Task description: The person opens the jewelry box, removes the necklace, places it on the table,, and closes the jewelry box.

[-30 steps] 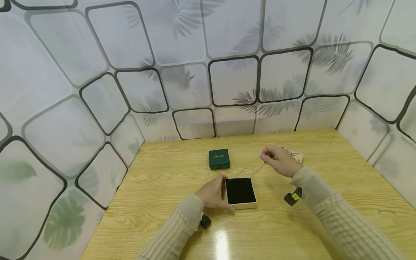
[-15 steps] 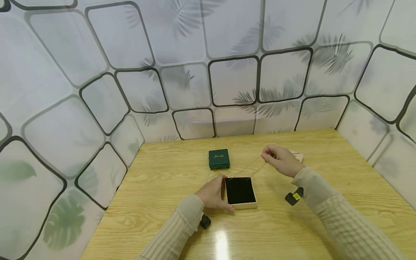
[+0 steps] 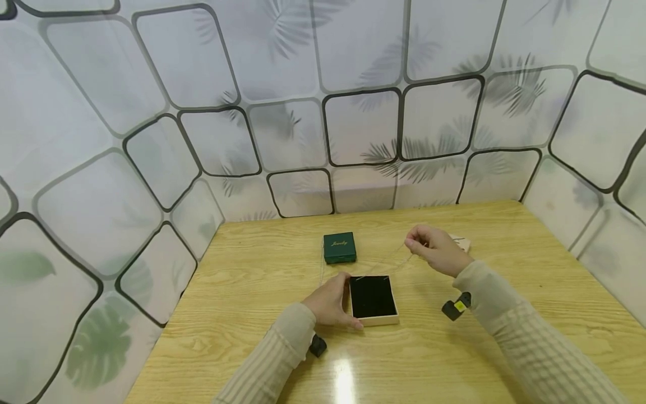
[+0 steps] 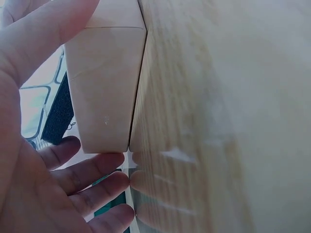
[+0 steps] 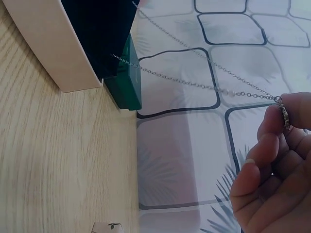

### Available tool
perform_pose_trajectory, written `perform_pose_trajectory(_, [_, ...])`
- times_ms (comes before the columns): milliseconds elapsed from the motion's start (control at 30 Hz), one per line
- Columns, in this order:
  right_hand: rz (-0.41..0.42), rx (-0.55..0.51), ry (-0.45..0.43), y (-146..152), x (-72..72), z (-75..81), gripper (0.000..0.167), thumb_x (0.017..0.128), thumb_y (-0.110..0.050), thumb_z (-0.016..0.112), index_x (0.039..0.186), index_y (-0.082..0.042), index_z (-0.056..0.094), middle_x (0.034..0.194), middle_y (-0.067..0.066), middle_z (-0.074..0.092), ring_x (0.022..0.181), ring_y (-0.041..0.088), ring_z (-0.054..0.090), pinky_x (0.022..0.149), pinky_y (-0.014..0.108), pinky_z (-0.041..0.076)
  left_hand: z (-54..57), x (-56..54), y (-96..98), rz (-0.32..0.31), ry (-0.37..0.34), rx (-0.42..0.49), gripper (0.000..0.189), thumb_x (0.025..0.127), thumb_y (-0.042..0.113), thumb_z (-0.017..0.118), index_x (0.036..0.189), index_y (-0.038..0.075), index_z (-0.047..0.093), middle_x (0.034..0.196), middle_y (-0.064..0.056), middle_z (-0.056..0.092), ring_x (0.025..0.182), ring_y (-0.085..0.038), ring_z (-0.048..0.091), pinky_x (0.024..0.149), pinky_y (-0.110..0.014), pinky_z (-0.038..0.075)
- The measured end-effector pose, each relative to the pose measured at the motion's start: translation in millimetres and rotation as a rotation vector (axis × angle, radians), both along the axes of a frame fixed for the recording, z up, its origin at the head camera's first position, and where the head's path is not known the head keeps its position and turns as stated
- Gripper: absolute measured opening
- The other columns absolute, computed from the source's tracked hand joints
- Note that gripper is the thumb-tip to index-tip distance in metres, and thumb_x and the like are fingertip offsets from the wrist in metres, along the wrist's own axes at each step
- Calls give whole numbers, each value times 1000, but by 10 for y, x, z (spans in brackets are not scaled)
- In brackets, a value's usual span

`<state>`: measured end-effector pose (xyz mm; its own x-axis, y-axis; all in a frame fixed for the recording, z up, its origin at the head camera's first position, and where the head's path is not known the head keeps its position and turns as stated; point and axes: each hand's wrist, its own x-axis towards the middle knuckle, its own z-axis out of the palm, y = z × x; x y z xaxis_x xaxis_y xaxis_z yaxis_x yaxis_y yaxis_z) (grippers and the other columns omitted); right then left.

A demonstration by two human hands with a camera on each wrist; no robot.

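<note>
A pale box (image 3: 379, 321) with a black padded insert (image 3: 373, 298) lies on the wooden table. My left hand (image 3: 330, 301) holds it from the left, thumb along the near side and fingers at the far left corner. Up and to the right of the box, my right hand (image 3: 435, 249) pinches a fine silver necklace (image 5: 187, 83) between thumb and fingertips. In the right wrist view, two strands of its chain run from the pinch to the black insert. Small pearl-like beads (image 5: 227, 91) sit on one strand.
Behind the pale box stands a small green jewelry box (image 3: 340, 247) with gold lettering. A thin chain (image 3: 322, 264) lies along its left side. A pale patterned item (image 3: 461, 243) is partly hidden behind my right hand. Patterned curtain-like walls enclose the table's back and sides.
My right hand has shifted very slightly to the right, covering more of the pale patterned item. The necklace strands look a little slacker. My left hand and the box stay in place.
</note>
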<state>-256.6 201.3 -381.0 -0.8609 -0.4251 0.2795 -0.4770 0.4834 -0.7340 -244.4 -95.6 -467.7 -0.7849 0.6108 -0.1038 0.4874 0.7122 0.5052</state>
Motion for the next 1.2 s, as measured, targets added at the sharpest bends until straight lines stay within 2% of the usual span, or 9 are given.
perform_pose_trajectory(133, [11,5,-1,23,-122,-164,12,101,-15,51,93,-10,58,75,2,53,60,14,45,54,28,40,-3,-5,-9,-5,-10,15,114,65,62,80,147,4,24,138,-11,42,125,-21,45,102,-36,41])
perform_pose_trajectory(400, [57,13,-4,-122,-149,-249,12,100,-23,55,92,-16,61,76,3,56,62,16,48,55,28,42,-13,-14,-25,11,-10,30,111,64,62,80,145,7,28,140,-11,41,128,-22,43,104,-36,39])
perform_pose_trajectory(700, [110,129,-30,-357,-181,-380,9,100,-25,55,94,-19,61,79,-5,59,66,13,52,58,29,46,-38,-28,-28,8,-8,67,109,62,62,81,142,9,30,137,-9,44,124,-20,45,103,-34,40])
perform_pose_trajectory(900, [119,208,1,-506,-189,-442,11,98,-23,58,94,-14,64,75,-3,60,61,10,51,55,27,46,-49,-40,-31,4,-6,86,108,62,60,82,142,9,29,137,-10,43,125,-20,44,104,-34,40])
perform_pose_trajectory(1067, [121,261,27,-641,-174,-490,6,95,-17,63,90,-16,64,68,-7,59,54,5,50,53,25,45,-49,-45,-33,-4,0,93,106,63,59,82,141,10,30,137,-9,43,125,-20,45,103,-33,40])
perform_pose_trajectory(1200, [109,317,64,-737,-171,-530,5,92,-18,66,88,-17,65,70,-11,60,57,2,52,56,23,47,-46,-44,-32,-12,10,100,105,64,57,83,140,9,30,136,-10,44,124,-21,45,102,-33,41])
